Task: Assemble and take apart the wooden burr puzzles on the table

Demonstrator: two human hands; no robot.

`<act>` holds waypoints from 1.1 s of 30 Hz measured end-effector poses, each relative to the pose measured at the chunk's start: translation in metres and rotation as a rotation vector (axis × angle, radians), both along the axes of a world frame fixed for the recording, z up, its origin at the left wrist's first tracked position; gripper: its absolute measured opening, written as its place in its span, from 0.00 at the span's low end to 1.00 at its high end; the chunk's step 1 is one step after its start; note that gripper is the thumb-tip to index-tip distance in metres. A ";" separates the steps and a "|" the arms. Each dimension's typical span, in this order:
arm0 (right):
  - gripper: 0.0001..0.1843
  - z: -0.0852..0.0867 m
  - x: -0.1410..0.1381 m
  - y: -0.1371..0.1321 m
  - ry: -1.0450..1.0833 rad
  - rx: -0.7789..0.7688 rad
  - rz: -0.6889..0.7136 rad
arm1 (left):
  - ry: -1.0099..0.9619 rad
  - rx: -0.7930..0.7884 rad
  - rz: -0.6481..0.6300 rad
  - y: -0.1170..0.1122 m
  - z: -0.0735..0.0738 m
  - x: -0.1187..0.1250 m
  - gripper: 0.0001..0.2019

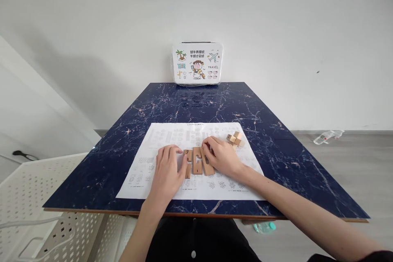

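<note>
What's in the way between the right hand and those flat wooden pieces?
Nothing visible: the right hand is right at the rightmost flat wooden piece. The block cluster sits beyond the hand, on the paper.

Printed sheet (pixel 172 135) on counter (pixel 242 106), too fine to read, rightmost flat wooden piece (pixel 209 170) on counter, partly covered by right hand (pixel 222 155), bottle (pixel 263 227) below counter, partly hidden, perforated rack (pixel 30 188) left of counter, cropped.
</note>
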State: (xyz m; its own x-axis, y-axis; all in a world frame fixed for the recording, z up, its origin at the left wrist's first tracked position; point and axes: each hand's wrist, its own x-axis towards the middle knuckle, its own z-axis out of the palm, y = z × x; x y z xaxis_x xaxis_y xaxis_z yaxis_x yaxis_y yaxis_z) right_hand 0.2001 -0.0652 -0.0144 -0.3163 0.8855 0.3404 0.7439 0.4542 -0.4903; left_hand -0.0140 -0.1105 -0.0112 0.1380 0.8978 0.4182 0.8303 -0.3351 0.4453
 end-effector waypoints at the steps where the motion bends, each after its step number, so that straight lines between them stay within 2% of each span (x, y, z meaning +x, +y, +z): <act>1: 0.10 0.000 -0.001 0.000 -0.025 0.002 -0.012 | -0.005 0.004 -0.035 -0.001 0.001 0.001 0.06; 6: 0.09 -0.003 -0.001 0.000 -0.066 0.022 -0.029 | 0.062 -0.042 -0.231 -0.007 0.007 0.009 0.16; 13: 0.08 -0.010 0.001 0.007 0.104 0.079 -0.010 | 0.177 -0.179 -0.333 -0.010 0.013 0.010 0.27; 19: 0.05 -0.006 0.002 0.005 0.277 0.097 0.077 | 0.261 -0.172 -0.425 -0.008 0.012 0.010 0.23; 25: 0.05 -0.005 0.001 0.004 0.319 0.046 0.122 | 0.224 -0.182 -0.372 -0.005 0.011 0.015 0.22; 30: 0.05 -0.007 0.001 0.008 0.351 0.059 0.106 | 0.228 -0.175 -0.431 0.005 0.016 0.020 0.31; 33: 0.04 -0.007 0.002 0.009 0.363 0.045 0.091 | 0.264 -0.201 -0.489 0.014 0.016 0.016 0.31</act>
State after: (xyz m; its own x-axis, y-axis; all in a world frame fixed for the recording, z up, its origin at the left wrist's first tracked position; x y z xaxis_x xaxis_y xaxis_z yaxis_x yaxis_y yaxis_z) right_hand 0.2022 -0.0565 -0.0219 -0.2448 0.8407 0.4830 0.4810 0.5379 -0.6923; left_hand 0.0016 -0.0965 0.0051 0.6325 0.7615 0.1419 0.6917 -0.6377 0.3390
